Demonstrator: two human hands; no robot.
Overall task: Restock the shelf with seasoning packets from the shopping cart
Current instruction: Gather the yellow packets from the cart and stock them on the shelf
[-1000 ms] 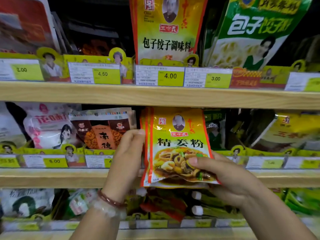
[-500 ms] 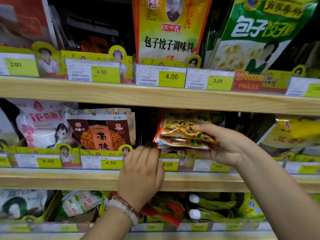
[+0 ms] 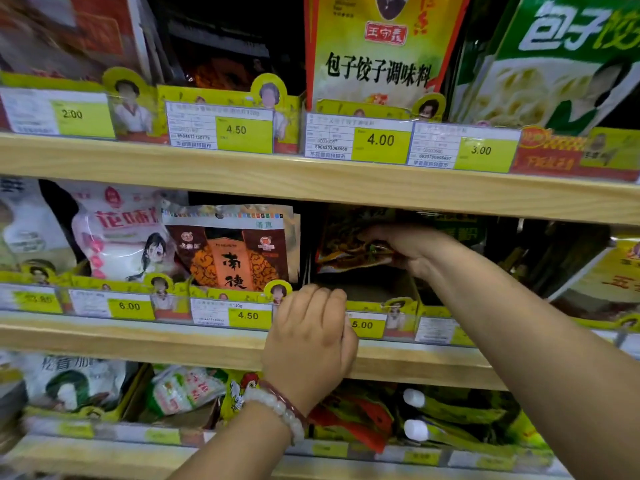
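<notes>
My right hand (image 3: 405, 247) reaches deep into the dark middle-shelf slot and grips a small stack of yellow seasoning packets (image 3: 346, 249), tilted nearly flat, their tops hidden in shadow. My left hand (image 3: 311, 337), a bead bracelet on its wrist, rests on the front rail of the middle shelf (image 3: 138, 341), its curled fingers hooked over the yellow divider just left of the 5.00 price tag (image 3: 363, 324). The shopping cart is out of view.
A brown-orange packet (image 3: 235, 251) and a white-pink bag (image 3: 114, 233) fill the slots to the left. Yellow packets (image 3: 609, 271) lean at the right. The top shelf (image 3: 311, 181) carries a tall yellow pouch (image 3: 377, 57) and a green one (image 3: 554, 60). Bags crowd the bottom shelf.
My right hand has pushed the packets from in front of the shelf back into the slot. My left hand let go of them and dropped to the shelf's front rail.
</notes>
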